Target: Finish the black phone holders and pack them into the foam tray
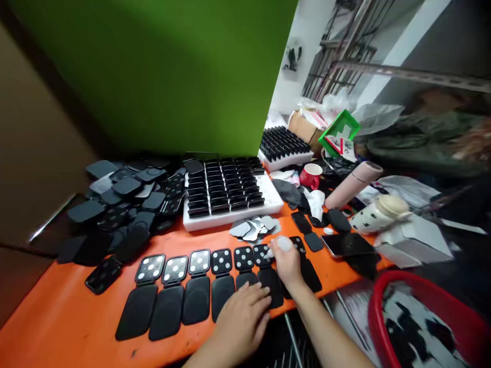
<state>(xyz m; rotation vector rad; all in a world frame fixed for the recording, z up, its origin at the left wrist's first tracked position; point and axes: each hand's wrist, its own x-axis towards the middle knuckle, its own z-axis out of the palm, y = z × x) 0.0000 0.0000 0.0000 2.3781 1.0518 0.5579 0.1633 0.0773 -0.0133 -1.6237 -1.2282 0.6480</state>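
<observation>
A row of hinged black cases lies unfolded on the orange tabletop, each a small square part joined to a longer panel. White dots mark the square parts, and three at the left have a paler, shiny face. My right hand is closed round a small white squeeze bottle, its tip down by a dotted square toward the row's right end. My left hand rests with fingers stretched out over the lower black panels, partly covering them. At the far right of the row, my right hand and forearm hide part of the cases.
A heap of black pieces rises at the left. Behind the row are a white foam tray of upright black pieces and silvery sheets. To the right stand a red mug, a phone and a red basket.
</observation>
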